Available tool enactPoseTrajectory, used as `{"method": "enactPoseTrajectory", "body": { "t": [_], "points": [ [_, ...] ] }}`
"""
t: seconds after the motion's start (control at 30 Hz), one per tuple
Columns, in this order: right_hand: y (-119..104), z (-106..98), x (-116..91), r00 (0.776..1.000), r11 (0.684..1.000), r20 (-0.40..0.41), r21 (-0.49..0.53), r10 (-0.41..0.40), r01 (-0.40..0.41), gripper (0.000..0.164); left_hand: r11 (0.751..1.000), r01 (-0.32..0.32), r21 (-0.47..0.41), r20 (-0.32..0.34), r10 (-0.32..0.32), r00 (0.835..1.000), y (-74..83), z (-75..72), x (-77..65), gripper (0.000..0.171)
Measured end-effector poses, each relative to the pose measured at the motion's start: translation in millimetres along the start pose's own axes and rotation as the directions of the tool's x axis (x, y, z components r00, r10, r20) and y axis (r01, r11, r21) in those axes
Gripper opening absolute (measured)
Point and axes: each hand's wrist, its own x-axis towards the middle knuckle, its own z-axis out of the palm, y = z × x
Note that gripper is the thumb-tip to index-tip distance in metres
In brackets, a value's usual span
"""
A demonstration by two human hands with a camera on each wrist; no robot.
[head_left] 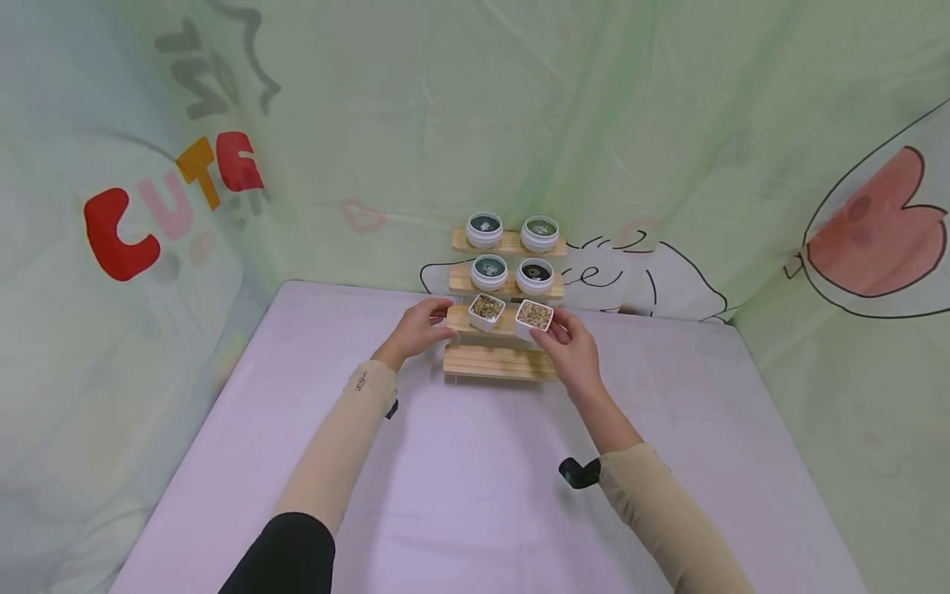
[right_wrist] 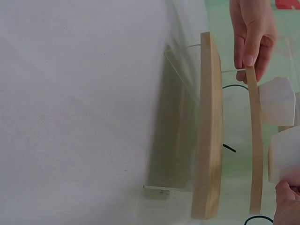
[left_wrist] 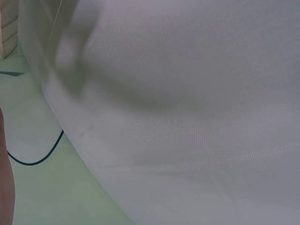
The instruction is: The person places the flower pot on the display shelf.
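A tiered stand of light wooden boards on clear supports holds small white pots. My left hand (head_left: 417, 328) pinches the left end of the second board from the bottom (right_wrist: 256, 140), thumb in front. On that board sits a square white pot (head_left: 486, 312) with tan grainy contents. My right hand (head_left: 577, 353) grips a similar square pot (head_left: 534, 318) by its right side, at the same board; whether its base touches the wood cannot be told. In the right wrist view, fingertips (right_wrist: 284, 190) press against this pot's wall. Only a sliver of skin shows in the left wrist view.
Round white pots with dark and green contents stand in pairs on the upper boards (head_left: 463, 285). The lowest board (head_left: 497, 361) bears nothing. A pale lilac cloth (head_left: 460, 495) covers the table; printed green fabric (head_left: 416, 124) hangs close behind the stand.
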Motion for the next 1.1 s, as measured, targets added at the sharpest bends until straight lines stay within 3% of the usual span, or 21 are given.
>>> {"method": "enactPoseTrajectory", "body": {
  "t": [1.1],
  "points": [
    [6.0,6.5,8.1,1.000,1.000,0.028,0.004,-0.009,0.009,0.063,1.000,0.006,-0.013,0.010,-0.006,1.000,1.6,-2.0,-4.8,0.066]
  ]
}}
